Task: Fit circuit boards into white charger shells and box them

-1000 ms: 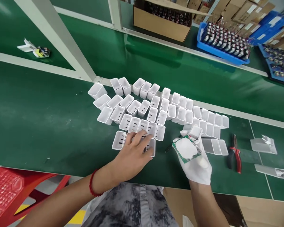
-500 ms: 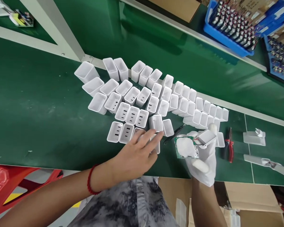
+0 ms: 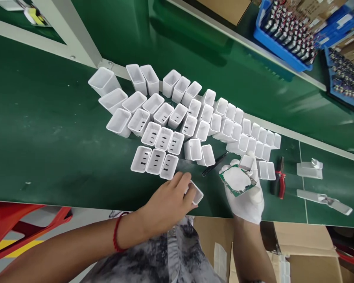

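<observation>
My left hand [image 3: 171, 200], bare with a red bracelet [image 3: 117, 232] at the wrist, has its fingers wrapped round a small white plastic case [image 3: 198, 195] near the front edge of the table. Part of that case is hidden by the fingers. My right hand [image 3: 246, 204], in a white glove, grips a green circuit board [image 3: 238, 192] topped with a round-cornered white pad. A small white box-shaped part [image 3: 246, 162] is also at this hand, behind the board. Left of my left fingers stand open white cases [image 3: 168, 167] with dark slots in their bottoms.
Rows of open white cases [image 3: 153, 103] stretch across the green table [image 3: 61, 157]. Black tweezers [image 3: 215, 164] and red-handled pliers [image 3: 280, 182] lie around my right hand. White parts [image 3: 309, 170] rest at right. Blue bins [image 3: 283, 39] stand on the shelf behind.
My left hand has drawn a white case away from the front row, toward the table edge. In my right hand the circuit board has turned and now faces up more. The view has shifted slightly.
</observation>
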`<state>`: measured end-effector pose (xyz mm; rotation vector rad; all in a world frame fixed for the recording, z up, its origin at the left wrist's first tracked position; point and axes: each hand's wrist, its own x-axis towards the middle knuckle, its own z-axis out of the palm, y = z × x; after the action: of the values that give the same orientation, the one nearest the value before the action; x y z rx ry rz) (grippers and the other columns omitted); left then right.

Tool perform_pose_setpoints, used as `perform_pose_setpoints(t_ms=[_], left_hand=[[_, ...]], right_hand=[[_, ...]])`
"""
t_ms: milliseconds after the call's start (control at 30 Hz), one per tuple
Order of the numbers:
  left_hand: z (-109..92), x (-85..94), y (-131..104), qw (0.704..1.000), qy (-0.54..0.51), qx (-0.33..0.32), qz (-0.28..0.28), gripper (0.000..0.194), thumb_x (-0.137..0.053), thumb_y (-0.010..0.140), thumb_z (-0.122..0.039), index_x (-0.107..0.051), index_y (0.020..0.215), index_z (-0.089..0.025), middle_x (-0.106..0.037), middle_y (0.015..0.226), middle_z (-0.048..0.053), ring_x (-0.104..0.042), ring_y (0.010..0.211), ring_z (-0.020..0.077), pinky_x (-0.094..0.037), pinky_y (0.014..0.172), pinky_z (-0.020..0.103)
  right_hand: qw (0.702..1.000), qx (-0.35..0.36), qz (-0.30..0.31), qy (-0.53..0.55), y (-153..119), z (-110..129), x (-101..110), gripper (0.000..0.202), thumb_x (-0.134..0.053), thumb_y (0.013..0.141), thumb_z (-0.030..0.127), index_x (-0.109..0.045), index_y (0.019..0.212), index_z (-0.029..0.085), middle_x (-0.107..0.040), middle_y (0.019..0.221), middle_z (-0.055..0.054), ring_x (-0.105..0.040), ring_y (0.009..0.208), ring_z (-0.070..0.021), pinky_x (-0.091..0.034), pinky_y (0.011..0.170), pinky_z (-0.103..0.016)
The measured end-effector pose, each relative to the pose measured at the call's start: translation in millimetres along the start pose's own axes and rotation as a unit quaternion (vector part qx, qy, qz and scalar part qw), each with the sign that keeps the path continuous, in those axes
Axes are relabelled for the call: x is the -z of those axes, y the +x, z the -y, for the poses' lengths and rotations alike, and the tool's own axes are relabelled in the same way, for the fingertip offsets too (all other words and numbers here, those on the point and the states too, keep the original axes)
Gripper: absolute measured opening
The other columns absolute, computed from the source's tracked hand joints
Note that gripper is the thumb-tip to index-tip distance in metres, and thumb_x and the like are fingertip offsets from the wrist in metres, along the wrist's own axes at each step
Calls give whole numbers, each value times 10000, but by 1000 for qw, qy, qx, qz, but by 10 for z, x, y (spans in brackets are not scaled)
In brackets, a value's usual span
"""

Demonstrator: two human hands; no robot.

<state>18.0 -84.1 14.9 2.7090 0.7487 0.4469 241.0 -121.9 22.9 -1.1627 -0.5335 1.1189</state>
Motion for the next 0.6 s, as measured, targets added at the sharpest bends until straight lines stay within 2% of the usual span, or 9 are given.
perform_pose_setpoints(t_ms=[67, 100, 200, 267, 367, 433, 467, 533, 600], left_hand=[[-58, 59, 9, 999, -10, 44, 4, 476, -760, 822, -479, -616, 1002, -62, -616, 989, 202, -672, 829, 306, -595, 567, 365], [-81, 90, 11, 999, -16, 43, 6, 476, -769, 814, -475, -611, 1007, -70, -608, 1024, 211, -668, 838, 305, -596, 572, 365], [-88, 146, 19, 1000, -14, -17, -1, 186, -695, 859, -205, -603, 985, -104, -553, 1255, 248, -636, 1048, 350, -613, 753, 416], [-62, 121, 35, 999, -5, -42, -7, 117, -582, 839, -36, -598, 925, -114, -561, 1261, 232, -634, 1066, 334, -606, 778, 400], [-57, 30, 57, 999, -7, -24, -26, 208, -507, 828, 30, -585, 951, -119, -610, 1020, 165, -665, 800, 241, -580, 603, 318], [-83, -3, 60, 999, -30, 0, -19, 205, -572, 875, -67, -563, 1070, -131, -589, 938, 121, -645, 679, 219, -560, 533, 319], [-95, 0, 59, 998, -55, 15, -1, 281, -641, 882, -164, -540, 1143, -135, -583, 942, 114, -645, 663, 225, -564, 523, 336], [-94, 32, 64, 990, -123, 49, 52, 597, -759, 828, -338, -457, 1298, -126, -583, 1074, 163, -676, 738, 267, -591, 560, 383], [-49, 66, 90, 973, -193, 68, 106, 840, -780, 800, -333, -302, 1457, -122, -484, 1352, 255, -693, 951, 328, -621, 689, 423]], right_hand=[[1000, 18, 2, -6, -2, 20, 8, 837, -865, 663, 467, -503, 1415, 409, -620, 1128, 8, -587, 1063, -191, -512, 987, -363], [999, 30, 4, -13, -7, 34, 10, 849, -869, 665, 445, -490, 1425, 407, -616, 1113, 9, -586, 1054, -190, -520, 969, -357], [997, 56, 19, -49, -25, 75, 7, 902, -865, 669, 375, -439, 1463, 402, -625, 1098, -5, -594, 1036, -211, -511, 987, -396], [996, 56, 33, -62, -38, 91, -1, 944, -860, 663, 325, -400, 1483, 407, -631, 1106, -8, -602, 1039, -220, -485, 1026, -429], [996, 49, 49, -64, -60, 95, -7, 998, -866, 656, 283, -352, 1501, 420, -624, 1127, 2, -609, 1012, -200, -484, 1027, -427], [995, 48, 52, -75, -75, 97, -2, 1012, -878, 652, 290, -342, 1498, 438, -621, 1131, 4, -613, 986, -195, -506, 993, -427], [994, 50, 50, -84, -83, 100, 3, 1014, -885, 649, 299, -344, 1494, 446, -623, 1129, 2, -615, 982, -199, -516, 977, -435], [992, 56, 47, -102, -101, 111, 10, 1019, -899, 640, 324, -347, 1487, 454, -629, 1124, -6, -625, 993, -218, -532, 948, -465], [990, 61, 49, -116, -129, 124, 6, 1026, -908, 637, 335, -345, 1486, 451, -640, 1112, -14, -646, 1002, -238, -554, 916, -483]])
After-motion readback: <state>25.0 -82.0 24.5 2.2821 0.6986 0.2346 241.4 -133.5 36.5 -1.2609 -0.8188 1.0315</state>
